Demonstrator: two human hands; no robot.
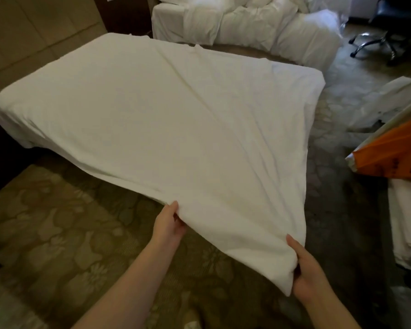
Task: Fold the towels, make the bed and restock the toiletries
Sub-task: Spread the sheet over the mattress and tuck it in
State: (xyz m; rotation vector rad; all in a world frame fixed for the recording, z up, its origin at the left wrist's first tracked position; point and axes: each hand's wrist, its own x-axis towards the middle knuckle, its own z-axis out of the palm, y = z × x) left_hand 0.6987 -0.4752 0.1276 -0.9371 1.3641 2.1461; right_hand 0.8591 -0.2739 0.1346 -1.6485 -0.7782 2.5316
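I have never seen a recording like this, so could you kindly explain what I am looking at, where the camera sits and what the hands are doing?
There is no machine here. These are a person's two bare hands, filmed by one wide-angle camera worn on the head and looking forward and down, which is why the forearms come in from the bottom edge. The left hand and the right hand each grip the near end of a white sheet. The sheet is spread over a low bed and is held up clear of it at this end. Beyond the bed sits a pile of white bedding. An office chair stands at the far right, an orange bag lies to the right, and a patterned carpet covers the floor.
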